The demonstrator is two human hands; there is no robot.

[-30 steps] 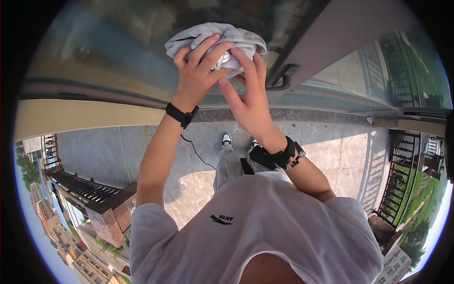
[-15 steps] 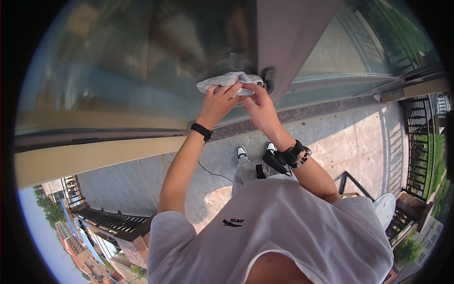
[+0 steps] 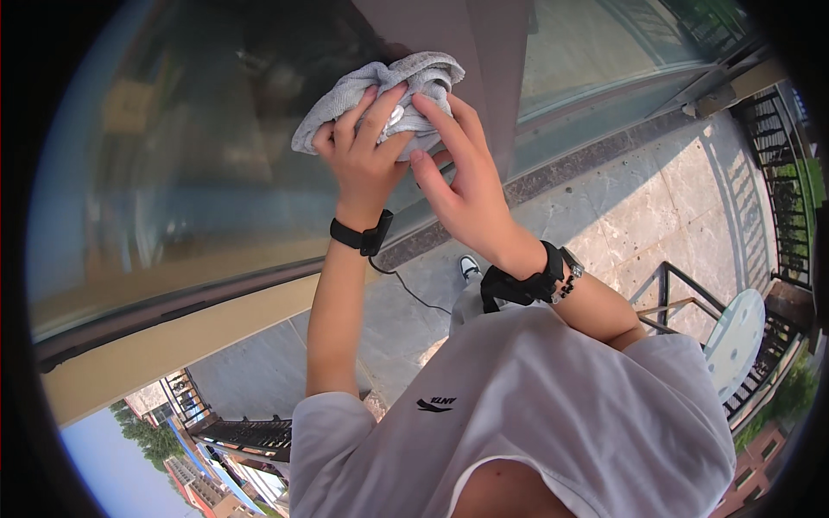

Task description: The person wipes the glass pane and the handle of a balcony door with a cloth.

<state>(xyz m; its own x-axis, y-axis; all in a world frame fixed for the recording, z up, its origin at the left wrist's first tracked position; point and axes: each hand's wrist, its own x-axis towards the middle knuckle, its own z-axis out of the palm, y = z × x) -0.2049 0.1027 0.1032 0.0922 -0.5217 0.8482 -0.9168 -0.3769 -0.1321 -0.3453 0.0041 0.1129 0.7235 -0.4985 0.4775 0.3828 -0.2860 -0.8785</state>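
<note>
A bunched grey cloth (image 3: pixel 345 91) is up in front of the dark glass door (image 3: pixel 199 173), close to the door's brownish frame (image 3: pixel 492 52). My left hand (image 3: pixel 367 164) grips its lower left part, fingers bent over the folds. On the cloth's right side, my right hand (image 3: pixel 466 173) holds with its index finger pressed into the folds, the other fingers round the edge and the thumb below. Part of the cloth is hidden behind the fingers. Whether it touches the glass is hard to tell. The dark door handle is mostly hidden behind my right hand.
Black railings (image 3: pixel 781 198) edge the stone-tiled terrace (image 3: pixel 604 207) at the right. A round pale tabletop (image 3: pixel 734 345) and a black metal frame (image 3: pixel 669 293) stand at the lower right. From my left wristband (image 3: pixel 363 235) a thin black cable (image 3: pixel 410 292) hangs down.
Both hands have moved up and to the left with the cloth, and appear larger now. The cloth is more bunched and raised. The view has turned slightly.
</note>
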